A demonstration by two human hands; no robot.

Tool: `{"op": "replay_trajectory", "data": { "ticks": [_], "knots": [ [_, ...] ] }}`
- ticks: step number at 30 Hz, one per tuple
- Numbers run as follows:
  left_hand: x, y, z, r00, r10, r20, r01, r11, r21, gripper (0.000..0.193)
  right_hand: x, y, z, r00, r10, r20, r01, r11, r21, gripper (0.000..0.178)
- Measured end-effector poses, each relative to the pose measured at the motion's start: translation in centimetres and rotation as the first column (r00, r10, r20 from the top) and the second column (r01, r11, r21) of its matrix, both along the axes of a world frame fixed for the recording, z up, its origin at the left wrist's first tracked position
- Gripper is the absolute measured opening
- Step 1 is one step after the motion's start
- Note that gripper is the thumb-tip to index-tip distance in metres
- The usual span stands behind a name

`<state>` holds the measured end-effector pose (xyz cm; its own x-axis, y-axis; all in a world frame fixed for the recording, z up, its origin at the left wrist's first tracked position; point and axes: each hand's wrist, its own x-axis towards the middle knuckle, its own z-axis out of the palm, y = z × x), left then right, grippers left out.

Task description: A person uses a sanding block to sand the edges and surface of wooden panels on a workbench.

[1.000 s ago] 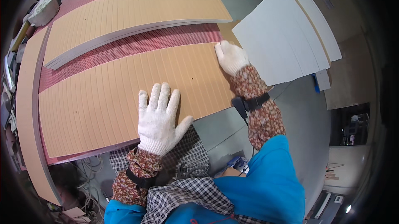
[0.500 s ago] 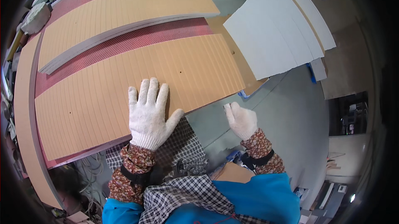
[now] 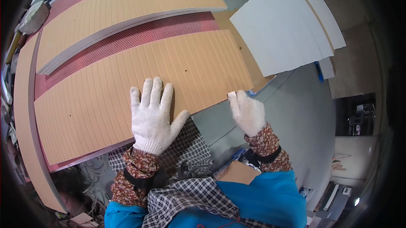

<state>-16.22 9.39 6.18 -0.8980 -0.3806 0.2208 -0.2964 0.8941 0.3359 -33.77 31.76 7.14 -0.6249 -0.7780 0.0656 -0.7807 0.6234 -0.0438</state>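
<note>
A grooved tan board (image 3: 105,97) with small dark holes lies on the red mesh-textured table surface (image 3: 127,37). My left hand (image 3: 153,116), in a white knit glove, rests flat on its near half, fingers spread. At the board's near edge, toward its right end, is my right hand (image 3: 248,111), gloved the same way and closed in a pinch. A small whitish piece (image 3: 231,95) shows between its thumb and fingers; its kind is too small to tell. Whether that piece touches the board edge I cannot make out.
Behind lies a stack of similar tan boards (image 3: 131,1). White panels (image 3: 283,29) are piled at the far right beside a brown cardboard sheet (image 3: 253,67). A long tan strip (image 3: 25,122) borders the table's left end. Cables (image 3: 91,177) hang below it.
My right hand has moved up and slightly toward the board, reaching its near edge. My left hand stays flat in place. The view has shifted a little.
</note>
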Motion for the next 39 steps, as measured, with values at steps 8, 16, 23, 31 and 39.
{"op": "replay_trajectory", "data": {
  "ticks": [8, 16, 23, 31, 39],
  "knots": [
    [-0.1, 0.2, 0.0, 1.000, 0.000, -0.027, 0.000, 1.000, 0.002, 0.076, -7.2, -9.8, 1.3, 1.000, 0.002, 0.006, -0.003, 0.999, 0.052, 0.032],
    [0.1, 0.1, 0.2, 1.000, 0.000, -0.016, 0.001, 0.999, 0.044, 0.078, -15.1, -18.8, -0.2, 0.996, -0.072, 0.052, 0.071, 0.997, 0.011, 0.043],
    [0.1, 0.1, -0.2, 0.999, 0.002, -0.053, 0.000, 0.999, 0.038, 0.076, -14.1, -19.0, -0.1, 0.996, -0.079, 0.037, 0.079, 0.997, 0.013, 0.044],
    [0.0, 0.0, -0.2, 0.997, -0.003, -0.080, 0.004, 1.000, 0.012, 0.075, -6.1, -7.9, 0.7, 1.000, 0.024, -0.005, -0.023, 0.998, 0.060, 0.040],
    [0.0, 0.0, -0.4, 0.999, -0.012, -0.046, 0.012, 1.000, -0.006, 0.075, 1.3, 1.9, -1.0, 0.994, -0.091, 0.066, 0.084, 0.990, 0.112, 0.024]
  ]
}}
